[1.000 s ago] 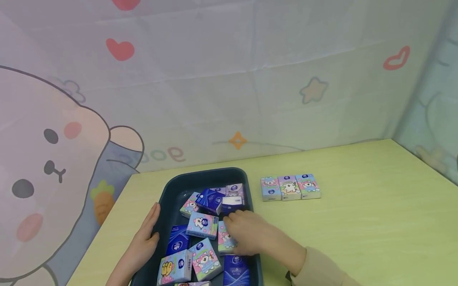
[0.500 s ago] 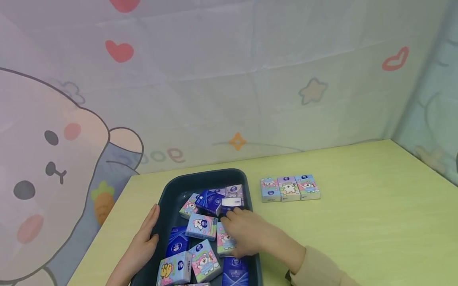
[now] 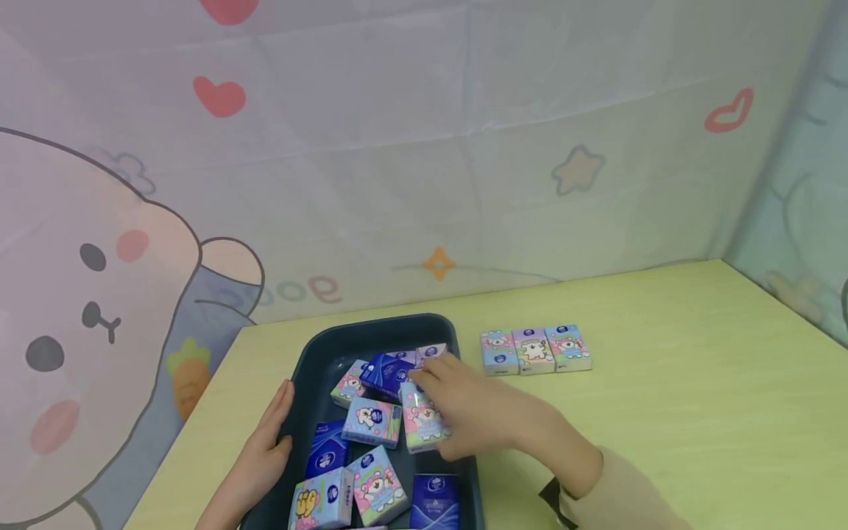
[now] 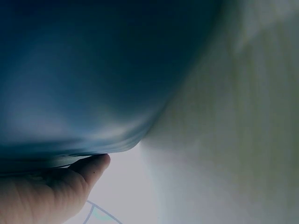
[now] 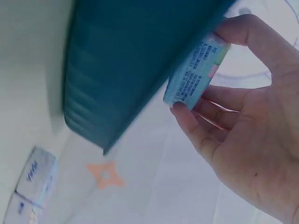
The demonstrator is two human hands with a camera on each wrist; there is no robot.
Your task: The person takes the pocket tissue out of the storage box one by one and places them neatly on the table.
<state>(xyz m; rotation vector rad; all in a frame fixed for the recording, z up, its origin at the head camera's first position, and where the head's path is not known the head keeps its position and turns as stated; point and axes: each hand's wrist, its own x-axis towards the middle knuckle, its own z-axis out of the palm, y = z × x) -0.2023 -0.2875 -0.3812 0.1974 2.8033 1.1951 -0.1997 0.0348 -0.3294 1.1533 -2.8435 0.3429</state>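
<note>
A dark teal plastic bin [image 3: 371,324] holds several pocket tissue packs, some printed with cartoons, others plain dark blue. My right hand [image 3: 480,405] grips a light-blue cartoon tissue pack [image 3: 421,421] by its ends, raised at the bin's right side. In the right wrist view, thumb and fingertips pinch the tissue pack [image 5: 194,74] just over the rim. Along the bin's left wall lies my left hand [image 3: 258,456], its fingers straight against the outside. Only part of the left hand [image 4: 56,191] shows below the bin [image 4: 84,79] in the left wrist view.
Right of the bin, a row of 3 cartoon tissue packs [image 3: 534,350] lies side by side on the yellow table [image 3: 662,383]. A printed curtain [image 3: 371,162] hangs behind the table's back edge. One dark blue pack [image 3: 434,502] sits near the bin's front right.
My right hand has lifted the light-blue tissue pack up from its place among the others, moving slightly up and right. My left hand stays on the bin's side.
</note>
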